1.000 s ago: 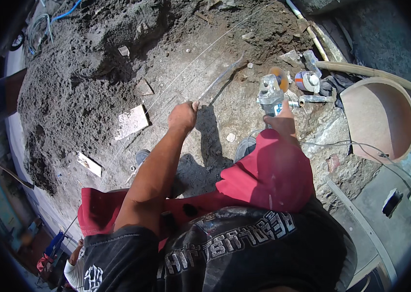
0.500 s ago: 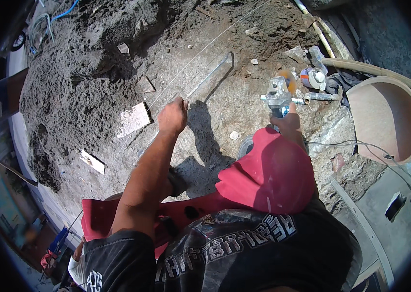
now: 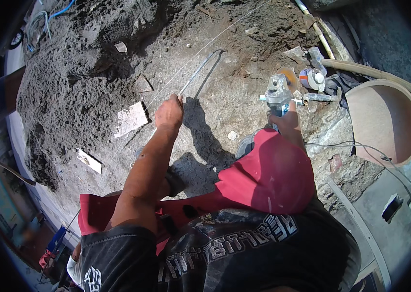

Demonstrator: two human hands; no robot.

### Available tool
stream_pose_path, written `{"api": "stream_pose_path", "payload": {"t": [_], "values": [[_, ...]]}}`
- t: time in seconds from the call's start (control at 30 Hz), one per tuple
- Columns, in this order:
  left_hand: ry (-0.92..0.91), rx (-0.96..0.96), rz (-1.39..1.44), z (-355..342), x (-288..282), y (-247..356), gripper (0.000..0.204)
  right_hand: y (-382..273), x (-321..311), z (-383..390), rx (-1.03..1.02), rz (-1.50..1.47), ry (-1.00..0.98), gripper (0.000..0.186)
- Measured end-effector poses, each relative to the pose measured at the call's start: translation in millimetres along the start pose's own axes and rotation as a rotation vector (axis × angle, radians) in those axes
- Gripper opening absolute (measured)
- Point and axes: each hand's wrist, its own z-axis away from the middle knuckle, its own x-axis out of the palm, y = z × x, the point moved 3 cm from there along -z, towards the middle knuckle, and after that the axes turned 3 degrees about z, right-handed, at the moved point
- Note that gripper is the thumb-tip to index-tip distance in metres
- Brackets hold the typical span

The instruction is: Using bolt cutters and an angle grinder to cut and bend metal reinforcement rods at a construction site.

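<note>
My left hand point(image 3: 169, 113) is closed around a thin metal rod point(image 3: 196, 74) with a bent tip. The rod slants away to the upper right, its tip near the dirt, its shadow on the ground beside it. In my right hand point(image 3: 288, 121) is an angle grinder point(image 3: 278, 92) with an orange disc, held low over the ground. The disc faces up and away to the right, apart from the rod. Just under the grinder's head lies a white pipe point(image 3: 262, 98). Part of the grinder's body is hidden by my fingers and red-clothed knee.
A string point(image 3: 205, 43) runs diagonally across the ground. Broken tiles point(image 3: 132, 119) lie on the left. At right are a white-and-purple can point(image 3: 311, 79), a hammer with a wooden handle point(image 3: 351, 65), a large curved clay-coloured piece point(image 3: 378, 117) and the grinder's cord point(image 3: 334, 144).
My left hand has shifted slightly left and up, and the rod's bent tip has swung up and left, now pointing sideways. The grinder stays almost in place in my right hand.
</note>
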Motion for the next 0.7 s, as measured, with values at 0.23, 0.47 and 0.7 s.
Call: {"api": "stream_pose_path", "payload": {"t": [0.23, 0.47, 0.7], "values": [[-0.01, -0.015, -0.016, -2.2, 11.8, -14.2, 0.035, -35.3, -7.6, 15.9, 0.005, -0.101, -0.025, 0.077], [0.004, 0.05, -0.073, -6.6, 3.7, -19.9, 0.029, -55.9, -10.8, 27.5, -0.038, -0.199, -0.009, 0.069], [0.047, 0.199, 0.082, 28.3, -21.2, 8.4, 0.041, -48.5, -5.8, 29.0, -0.052, -0.267, -0.009, 0.066]]}}
